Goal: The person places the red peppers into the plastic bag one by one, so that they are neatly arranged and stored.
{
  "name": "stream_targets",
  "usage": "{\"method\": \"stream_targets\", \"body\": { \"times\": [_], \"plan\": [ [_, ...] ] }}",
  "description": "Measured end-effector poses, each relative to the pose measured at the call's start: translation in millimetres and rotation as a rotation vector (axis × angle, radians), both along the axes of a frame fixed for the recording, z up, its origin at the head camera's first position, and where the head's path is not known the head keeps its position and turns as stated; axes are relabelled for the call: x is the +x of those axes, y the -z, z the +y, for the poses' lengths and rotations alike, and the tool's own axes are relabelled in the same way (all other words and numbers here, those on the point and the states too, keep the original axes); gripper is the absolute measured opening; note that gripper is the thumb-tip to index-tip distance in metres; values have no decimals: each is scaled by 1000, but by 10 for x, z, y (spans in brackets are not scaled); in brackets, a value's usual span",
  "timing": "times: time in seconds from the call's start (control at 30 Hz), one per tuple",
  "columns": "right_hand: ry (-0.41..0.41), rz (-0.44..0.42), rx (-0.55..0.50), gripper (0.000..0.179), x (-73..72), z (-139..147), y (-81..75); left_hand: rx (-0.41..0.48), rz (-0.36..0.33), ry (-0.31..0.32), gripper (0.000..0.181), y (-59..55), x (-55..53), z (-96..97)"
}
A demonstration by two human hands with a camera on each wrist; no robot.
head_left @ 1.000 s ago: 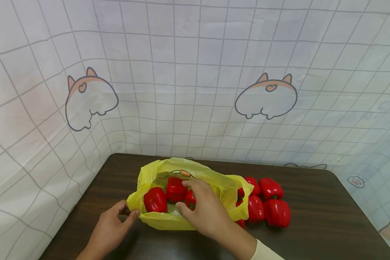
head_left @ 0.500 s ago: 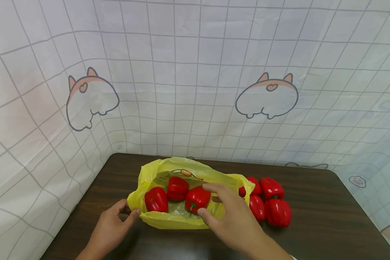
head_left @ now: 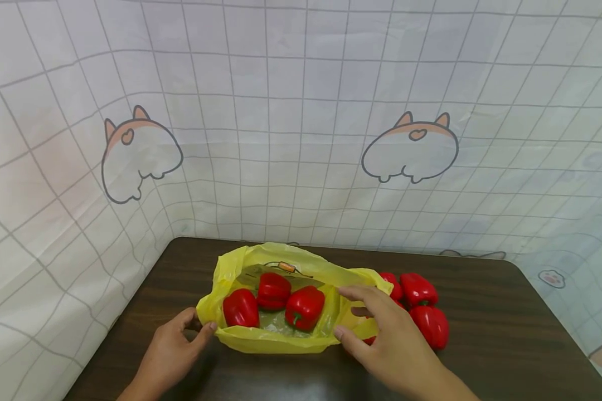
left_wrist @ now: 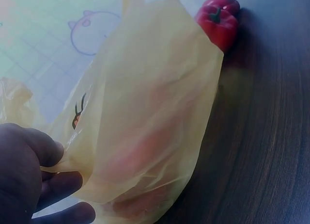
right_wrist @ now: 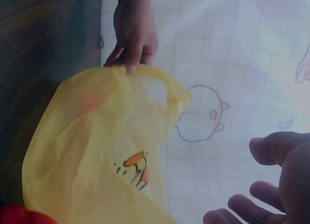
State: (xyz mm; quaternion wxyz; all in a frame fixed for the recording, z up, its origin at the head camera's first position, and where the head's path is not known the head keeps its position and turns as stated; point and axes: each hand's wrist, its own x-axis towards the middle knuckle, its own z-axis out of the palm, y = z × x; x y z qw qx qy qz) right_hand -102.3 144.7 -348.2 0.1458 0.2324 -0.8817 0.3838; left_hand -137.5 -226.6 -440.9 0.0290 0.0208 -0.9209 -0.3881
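A yellow plastic bag (head_left: 276, 344) lies on its base with its mouth open, and inside sit a left red bell pepper (head_left: 241, 308), a middle one (head_left: 273, 291) and a right one (head_left: 305, 307). My left hand (head_left: 173, 348) pinches the bag's left edge between thumb and fingers, as the left wrist view also shows at the bag film (left_wrist: 145, 112). Over the bag's right end, my right hand (head_left: 388, 340) hovers with fingers spread and loosely bent, holding nothing. In the right wrist view this hand (right_wrist: 281, 180) appears apart from the bag.
Several more red bell peppers (head_left: 430, 326) cluster on the dark wooden table (head_left: 501, 334) right of the bag, some partly hidden by my right hand and the bag. A white gridded curtain (head_left: 301, 184) with dog drawings stands behind the table.
My right hand has drawn out of the bag towards the right, uncovering the right pepper inside. My left hand has stayed on the bag's left edge.
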Motion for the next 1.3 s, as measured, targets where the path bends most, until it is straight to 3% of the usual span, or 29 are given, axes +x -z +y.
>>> {"method": "stream_targets", "body": {
  "times": [0.23, 0.43, 0.63, 0.87, 1.03, 1.3],
  "plan": [
    [-50, 12, -15, 62, 19, 161, 9, -9, 16, 1, 32, -2, 17, -6],
    [-37, -26, -14, 65, 59, 327, 23, -18, 20, 3, 33, -5, 27, 0],
    [15, 16, 7, 64, 77, 484, 65, -13, 13, -1, 31, -5, 19, 3],
    [84, -92, -44, 61, 95, 659, 105, 6, 6, -3, 35, 6, 21, -9],
    [143, -139, 1, 60, 63, 796, 166, 2, 3, -3, 36, 12, 20, -13],
    [239, -88, 194, 61, -82, 1077, 335, 1, -3, -5, 39, 12, 22, -16]
  ]
}}
